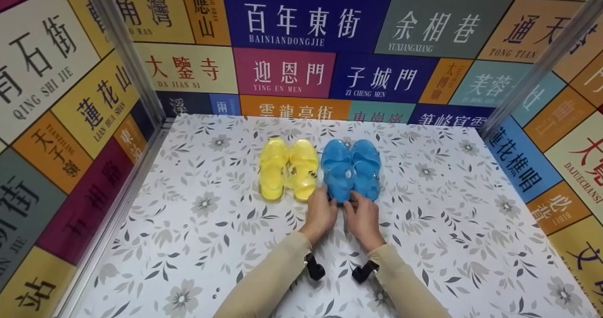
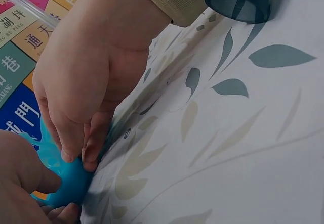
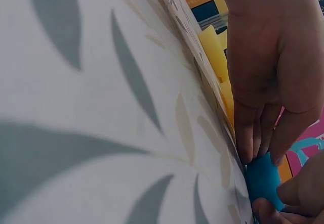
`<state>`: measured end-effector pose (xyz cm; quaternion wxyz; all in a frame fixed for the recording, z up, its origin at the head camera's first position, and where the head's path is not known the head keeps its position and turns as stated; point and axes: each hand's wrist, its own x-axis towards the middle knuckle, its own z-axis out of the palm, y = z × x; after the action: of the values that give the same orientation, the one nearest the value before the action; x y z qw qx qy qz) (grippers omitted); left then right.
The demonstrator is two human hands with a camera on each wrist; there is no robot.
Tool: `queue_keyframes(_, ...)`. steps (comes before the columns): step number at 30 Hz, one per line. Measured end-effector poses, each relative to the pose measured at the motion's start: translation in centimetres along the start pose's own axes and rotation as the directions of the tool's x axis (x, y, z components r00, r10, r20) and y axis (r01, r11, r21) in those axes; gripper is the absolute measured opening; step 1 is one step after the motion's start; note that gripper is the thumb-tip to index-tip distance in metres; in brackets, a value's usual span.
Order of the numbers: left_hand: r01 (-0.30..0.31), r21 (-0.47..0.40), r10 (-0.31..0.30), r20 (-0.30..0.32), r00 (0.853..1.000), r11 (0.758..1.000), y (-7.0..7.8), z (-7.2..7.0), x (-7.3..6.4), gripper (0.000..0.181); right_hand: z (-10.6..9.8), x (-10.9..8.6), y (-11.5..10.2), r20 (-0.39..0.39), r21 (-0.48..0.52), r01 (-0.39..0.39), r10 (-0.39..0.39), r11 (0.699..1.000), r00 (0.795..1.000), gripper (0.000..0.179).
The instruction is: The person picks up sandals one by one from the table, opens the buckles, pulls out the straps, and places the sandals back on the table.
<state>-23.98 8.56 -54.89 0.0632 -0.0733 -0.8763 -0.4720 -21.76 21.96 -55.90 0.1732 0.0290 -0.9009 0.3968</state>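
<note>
A pair of blue sandals stands side by side, toes pointing away. Both hands are at the heel of the left blue sandal [image 1: 338, 179]. On the heel's left side, my left hand [image 1: 321, 216] pinches it with thumb and fingertips. From the other side my right hand [image 1: 364, 218] grips the same heel, next to the right blue sandal [image 1: 366, 160]. Close up in the left wrist view, the blue heel [image 2: 76, 181] lies between the two hands. The right wrist view shows fingertips on the heel [image 3: 263, 176]; the sandal's sole is hidden.
Left of the blue pair sit a left yellow sandal [image 1: 272, 172] and a right yellow sandal [image 1: 303, 160], toes also away. A white flowered cloth [image 1: 207, 242] covers the table. Panels with colourful street-name signs [image 1: 287, 73] enclose the back and sides, with metal posts [image 1: 134, 59] at the corners.
</note>
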Motion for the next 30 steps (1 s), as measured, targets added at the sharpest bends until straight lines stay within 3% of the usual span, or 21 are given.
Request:
queue_keyframes(9,0.01,-0.069,-0.01,-0.001,1.0,0.998,-0.3,-0.2,-0.2,0.038,-0.4,0.0,-0.4,0.023,0.015,-0.074,0.073,0.997,0.997,0.036)
queue_keyframes(16,-0.026,-0.114,0.024,-0.014,1.0,0.993,-0.7,-0.5,-0.6,0.038,-0.6,-0.3,-0.6,0.026,0.022,-0.065,0.065,0.998,0.998,0.033)
queue_keyframes(23,-0.003,-0.185,0.008,0.027,1.0,0.983,-0.9,-1.1,-1.0,0.032,-0.9,-0.7,-0.9,0.047,0.029,-0.074,0.072,0.997,0.996,0.033)
queue_keyframes(30,0.009,-0.2,-0.006,0.014,1.0,0.98,-1.3,-1.5,-1.8,0.029,-1.2,-1.5,-0.9,0.074,0.064,-0.106,0.101,0.992,0.992,0.034)
